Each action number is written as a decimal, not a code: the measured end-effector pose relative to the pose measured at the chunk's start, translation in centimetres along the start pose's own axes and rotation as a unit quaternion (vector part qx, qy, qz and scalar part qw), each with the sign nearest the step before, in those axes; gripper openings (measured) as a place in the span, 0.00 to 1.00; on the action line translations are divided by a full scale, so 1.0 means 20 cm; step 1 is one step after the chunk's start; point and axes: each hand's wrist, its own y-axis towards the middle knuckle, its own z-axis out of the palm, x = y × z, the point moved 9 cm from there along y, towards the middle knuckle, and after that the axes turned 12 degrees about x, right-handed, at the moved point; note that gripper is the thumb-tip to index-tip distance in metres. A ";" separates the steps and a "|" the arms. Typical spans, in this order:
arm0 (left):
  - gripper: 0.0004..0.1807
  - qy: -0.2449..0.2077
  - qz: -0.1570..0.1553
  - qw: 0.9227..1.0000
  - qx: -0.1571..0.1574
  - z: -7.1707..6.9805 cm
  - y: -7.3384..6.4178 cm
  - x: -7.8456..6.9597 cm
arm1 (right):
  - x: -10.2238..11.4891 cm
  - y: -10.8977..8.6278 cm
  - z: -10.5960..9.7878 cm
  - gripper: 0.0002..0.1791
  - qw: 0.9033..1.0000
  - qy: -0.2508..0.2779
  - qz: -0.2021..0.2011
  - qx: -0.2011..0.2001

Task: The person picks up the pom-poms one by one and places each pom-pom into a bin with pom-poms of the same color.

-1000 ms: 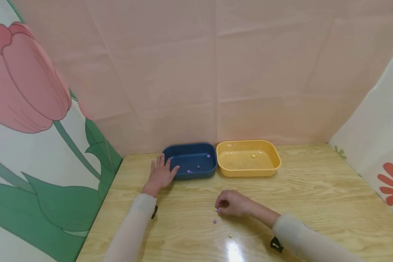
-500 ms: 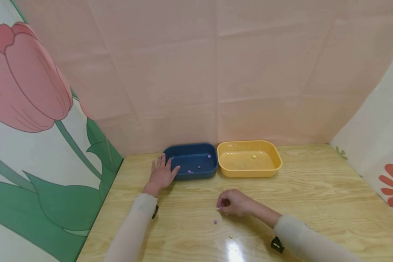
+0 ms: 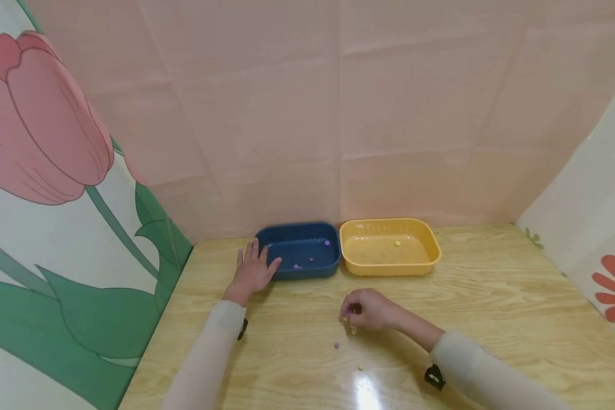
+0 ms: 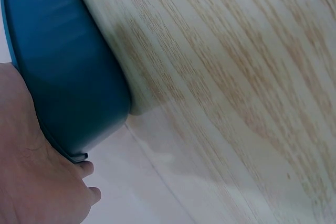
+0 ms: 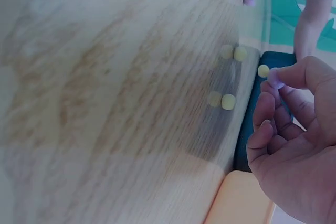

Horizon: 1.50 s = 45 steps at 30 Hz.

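My left hand (image 3: 251, 273) rests over the left end of a blue tray (image 3: 299, 275), its fingers spread. In the left wrist view that hand (image 4: 42, 166) lies along the rim of the tray (image 4: 79, 72). My right hand (image 3: 369, 310) is above the table in front of the trays. Its thumb and forefinger pinch a small purple ball (image 5: 275, 77), with a small yellow ball (image 5: 263, 71) right beside it at the fingertips. Two more yellow balls, one nearer the hand (image 3: 353, 331) and one farther forward (image 3: 360, 368), lie on the wooden table, along with a purple ball (image 3: 336, 345).
A yellow tray (image 3: 389, 270) stands against the blue one's right side, with a yellow ball (image 3: 397, 244) inside. Several purple balls (image 3: 327, 243) lie in the blue tray. A pink sheet (image 3: 287, 114) closes off the back of the table (image 3: 492, 296).
My right hand has risen slightly toward the trays with the purple ball, and a yellow ball on the table beneath it now shows more fully. The left hand stays put.
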 end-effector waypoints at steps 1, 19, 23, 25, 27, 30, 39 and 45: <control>0.43 0.000 0.000 1.000 0.000 0.00 0.00 0.00 | 0.00 0.00 0.00 0.06 1.000 -0.001 0.001 0.000; 0.42 0.000 0.001 1.000 0.001 0.00 0.02 0.00 | 0.04 0.04 -0.08 0.05 1.000 0.007 -0.005 -0.029; 0.42 0.001 0.002 1.000 0.001 -0.01 0.00 0.00 | 0.05 0.04 -0.09 0.08 0.999 -0.007 -0.008 -0.037; 0.42 0.000 0.001 1.000 0.002 -0.01 0.00 -0.01 | 0.05 0.04 -0.09 0.07 0.999 -0.009 -0.004 -0.038; 0.42 0.000 0.001 1.000 0.003 -0.01 0.00 -0.01 | 0.05 0.04 -0.10 0.06 0.999 -0.005 0.000 -0.038; 0.42 0.000 0.001 1.000 0.000 0.00 0.00 0.00 | 0.05 0.04 -0.11 0.05 0.999 -0.002 0.002 -0.039; 0.42 -0.010 0.008 1.000 -0.004 0.01 0.02 0.01 | 0.06 0.06 -0.14 0.03 0.998 0.005 -0.010 -0.055; 0.43 -0.012 0.006 1.000 -0.004 0.01 0.01 0.01 | 0.08 0.07 -0.18 0.02 0.997 0.003 -0.003 -0.072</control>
